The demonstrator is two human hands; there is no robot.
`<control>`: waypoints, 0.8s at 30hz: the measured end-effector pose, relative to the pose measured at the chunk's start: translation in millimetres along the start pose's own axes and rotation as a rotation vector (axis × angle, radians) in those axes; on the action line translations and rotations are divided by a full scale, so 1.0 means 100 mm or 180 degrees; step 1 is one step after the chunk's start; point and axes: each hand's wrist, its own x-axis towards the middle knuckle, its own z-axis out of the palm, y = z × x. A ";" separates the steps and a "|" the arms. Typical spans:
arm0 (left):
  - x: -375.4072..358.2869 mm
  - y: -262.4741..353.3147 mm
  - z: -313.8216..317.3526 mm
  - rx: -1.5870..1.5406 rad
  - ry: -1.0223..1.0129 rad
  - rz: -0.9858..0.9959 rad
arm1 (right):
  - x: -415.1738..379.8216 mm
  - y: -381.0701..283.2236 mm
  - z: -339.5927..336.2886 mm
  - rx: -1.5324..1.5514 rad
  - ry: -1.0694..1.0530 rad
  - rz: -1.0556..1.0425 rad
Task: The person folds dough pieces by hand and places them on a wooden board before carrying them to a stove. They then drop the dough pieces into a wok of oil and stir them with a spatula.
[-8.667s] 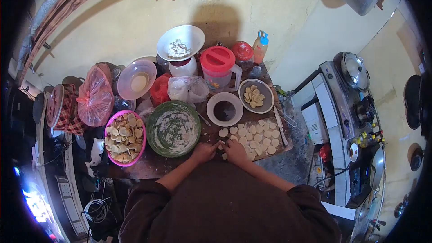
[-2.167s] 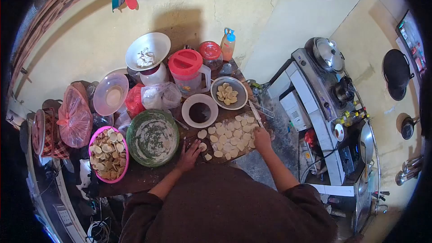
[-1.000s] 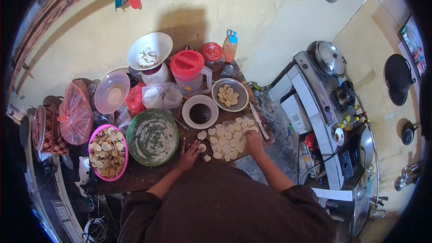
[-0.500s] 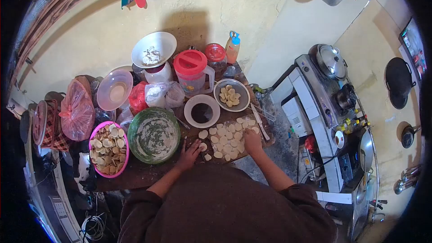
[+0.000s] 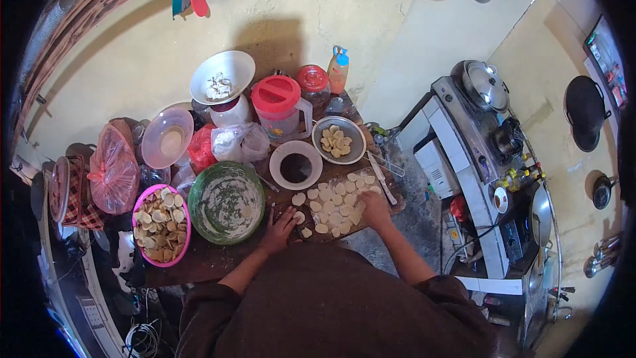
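Note:
Many pale round dough discs [image 5: 337, 199] lie spread on a floured board [image 5: 358, 227]. My left hand [image 5: 278, 231] rests flat on the table at the board's left edge, fingers spread, its fingertips by a loose disc [image 5: 299, 217]. Over the right part of the discs is my right hand [image 5: 376, 209], fingers pointing down among them; the back of the hand hides whether they pinch a disc. A knife [image 5: 382, 179] lies along the board's right side. Above the board stand a white bowl of dark liquid [image 5: 295, 167] and a metal strainer [image 5: 339, 140] holding several pale pieces.
A green floury basin [image 5: 226, 203] and a pink basket [image 5: 161, 225] of sliced pieces stand left of my left hand. Behind are a red-lidded pitcher [image 5: 276, 105], plastic bags and a bowl of white cubes [image 5: 222, 77]. A stove [image 5: 469, 134] stands at right.
The camera view has shifted slightly. My right hand has moved a little right and down over the discs. My left hand stays on the table.

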 end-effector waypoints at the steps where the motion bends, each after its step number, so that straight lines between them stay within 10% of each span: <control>1: 0.00 0.01 -0.02 0.0096 0.0021 0.0026 | 0.00 -0.17 -0.16 -0.0189 0.0222 0.0346; 24: 0.05 0.10 -0.15 -0.0031 -0.0123 -0.0049 | -0.02 -0.21 0.09 -0.0810 0.0668 0.0967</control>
